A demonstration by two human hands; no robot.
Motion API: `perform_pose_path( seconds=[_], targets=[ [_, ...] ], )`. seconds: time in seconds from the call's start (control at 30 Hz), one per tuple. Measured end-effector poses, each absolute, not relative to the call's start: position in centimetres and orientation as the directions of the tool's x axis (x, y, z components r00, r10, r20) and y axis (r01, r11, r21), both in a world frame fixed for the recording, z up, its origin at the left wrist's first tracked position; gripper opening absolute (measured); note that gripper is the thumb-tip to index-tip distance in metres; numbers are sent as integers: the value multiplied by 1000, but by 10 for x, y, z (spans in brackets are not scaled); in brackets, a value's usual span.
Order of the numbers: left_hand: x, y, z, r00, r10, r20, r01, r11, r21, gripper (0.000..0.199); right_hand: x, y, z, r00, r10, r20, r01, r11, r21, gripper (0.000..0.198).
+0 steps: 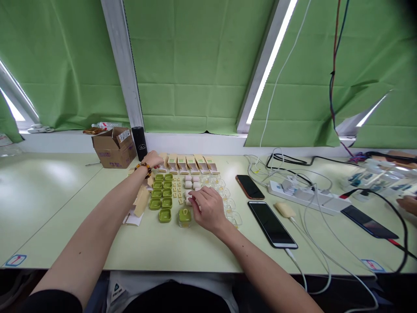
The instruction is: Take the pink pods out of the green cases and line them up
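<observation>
My left hand point(153, 159) reaches to the far left end of a row of small cardboard cartons point(191, 163); its fingers are curled, and what lies in them is hidden. Near the white-pink rolls point(188, 184), my right hand point(208, 208) has thumb and fingers drawn together; I cannot make out what they hold. Between the arms stand two columns of green square cups point(157, 192). Small yellowish pieces point(175, 189) lie beside them. A clear container with a green lid point(184, 217) is just left of my right hand. Clear plastic containers point(233, 217) sit to its right, partly covered.
Opened cartons point(141, 201) lie under and beside my left forearm. At the back left are a cardboard box point(114, 148) and a black bottle point(139, 143). Phones point(272, 224), a power strip point(302, 198) and loose cables fill the right. Another person's hand point(408, 204) shows at the right edge.
</observation>
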State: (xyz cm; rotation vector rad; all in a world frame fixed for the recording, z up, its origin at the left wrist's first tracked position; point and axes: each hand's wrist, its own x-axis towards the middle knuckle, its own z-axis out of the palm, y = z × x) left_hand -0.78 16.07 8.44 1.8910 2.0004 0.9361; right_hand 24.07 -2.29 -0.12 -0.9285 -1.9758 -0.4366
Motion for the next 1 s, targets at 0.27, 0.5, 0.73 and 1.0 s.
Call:
perform_pose_path(
  seconds=[0.27,0.5,0.73,1.0],
  targets=[
    [5,59,78,391,902,181,747,-426,511,40,258,-13,6,-244,523,817,784,602,-151,25],
    [25,-35,36,675,714,187,655,-696,294,55,263,-7,9,-141,543,828,776,579,-248,30],
    [26,-23,23,586,791,175,640,-585,498,46,260,-8,8,-126,556,821,773,574,-270,31],
    [12,1,17,316,932,175,49,-201,978,73,243,-15,-2,-143,567,811,591,707,-389,31]
  ],
)
